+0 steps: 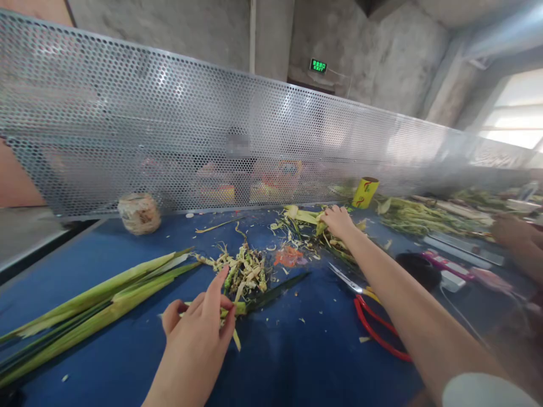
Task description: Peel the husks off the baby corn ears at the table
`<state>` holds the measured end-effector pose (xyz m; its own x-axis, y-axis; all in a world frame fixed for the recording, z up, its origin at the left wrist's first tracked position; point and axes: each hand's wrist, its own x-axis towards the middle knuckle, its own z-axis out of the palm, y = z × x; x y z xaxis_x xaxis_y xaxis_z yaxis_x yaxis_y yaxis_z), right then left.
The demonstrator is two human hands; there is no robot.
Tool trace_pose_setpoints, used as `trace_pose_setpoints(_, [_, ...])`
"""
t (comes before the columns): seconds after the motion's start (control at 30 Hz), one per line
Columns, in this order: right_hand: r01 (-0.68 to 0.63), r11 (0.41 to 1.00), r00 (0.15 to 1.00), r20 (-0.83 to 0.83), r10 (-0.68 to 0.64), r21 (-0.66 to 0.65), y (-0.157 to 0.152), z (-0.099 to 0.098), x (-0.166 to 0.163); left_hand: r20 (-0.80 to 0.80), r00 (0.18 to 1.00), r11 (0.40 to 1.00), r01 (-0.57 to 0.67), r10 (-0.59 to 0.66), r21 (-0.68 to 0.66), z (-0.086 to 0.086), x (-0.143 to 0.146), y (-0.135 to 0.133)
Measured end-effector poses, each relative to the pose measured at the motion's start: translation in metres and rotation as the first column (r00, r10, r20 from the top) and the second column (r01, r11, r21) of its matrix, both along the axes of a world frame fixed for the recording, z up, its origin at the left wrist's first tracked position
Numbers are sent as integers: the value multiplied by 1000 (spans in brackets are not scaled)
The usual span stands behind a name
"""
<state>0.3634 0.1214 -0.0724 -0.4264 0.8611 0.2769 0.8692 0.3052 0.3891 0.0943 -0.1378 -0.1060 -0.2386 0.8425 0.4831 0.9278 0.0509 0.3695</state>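
My left hand [199,325] rests near the front of the blue table [127,362], pinching a thin green stalk [271,291] that lies across the cloth; its index finger points toward a heap of leaf trimmings [244,271]. My right hand [337,220] reaches far across the table with its fingers closed on pale green leaves [303,216] in a second pile of scraps near the mesh screen. Red-handled scissors [373,322] lie under my right forearm.
Long green leaves [93,305] lie at the left. A round woven ball of twine [139,212] and a yellow cup [365,192] stand by the perforated metal screen [212,130]. More stalks [419,217], tools and another person's hand [515,237] are at the right.
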Motion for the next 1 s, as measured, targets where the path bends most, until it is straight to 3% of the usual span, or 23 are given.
trace_pose_setpoints(0.33, [-120, 992, 979, 165, 124, -36, 24, -5, -9, -54, 998, 997, -28, 32, 72, -7, -4, 2])
trace_pose_setpoints(0.67, [-123, 989, 968, 209, 138, -85, 39, -13, -26, -98, 995, 985, -10, 27, 170, -11, -5, 0])
trace_pose_setpoints(0.8, [-49, 993, 978, 197, 69, -106, 55, -20, -28, -86, 996, 958, 29, -4, 286, -17, -11, 1])
trace_pose_setpoints(1.0, [190, 974, 980, 85, -181, -120, 87, -24, -19, -151, 989, 959, 49, -6, 279, -20, -15, 2])
